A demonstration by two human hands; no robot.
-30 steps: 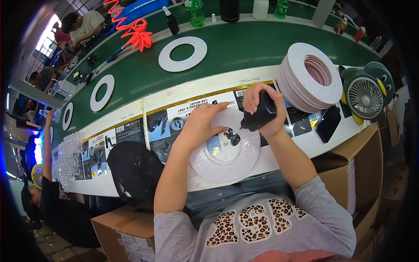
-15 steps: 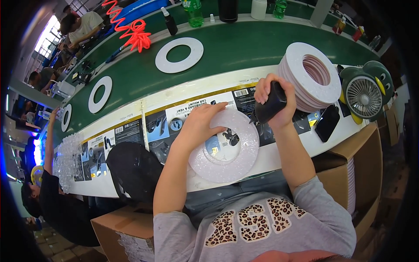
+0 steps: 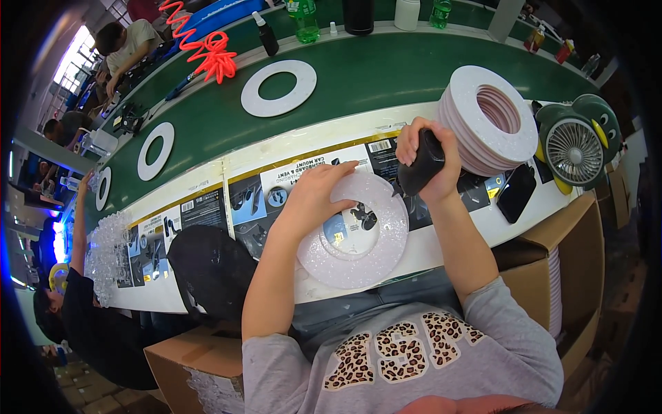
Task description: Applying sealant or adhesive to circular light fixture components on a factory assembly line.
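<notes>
While 1 glittery white ring (image 3: 392, 238) is steadied under the spread left hand (image 3: 314, 196), a squeeze bottle (image 3: 424, 165) is gripped by the right hand (image 3: 450, 168); work appears unfinished, status of stacked rings (image 3: 465, 110) undetermined.

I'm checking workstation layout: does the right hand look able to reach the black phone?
Probably yes: the black phone lies nearby, uncovered, though the right hand already holds a black bottle.

Right hand (image 3: 449, 172) grips black bottle (image 3: 423, 164) near ring (image 3: 386, 241).
</notes>
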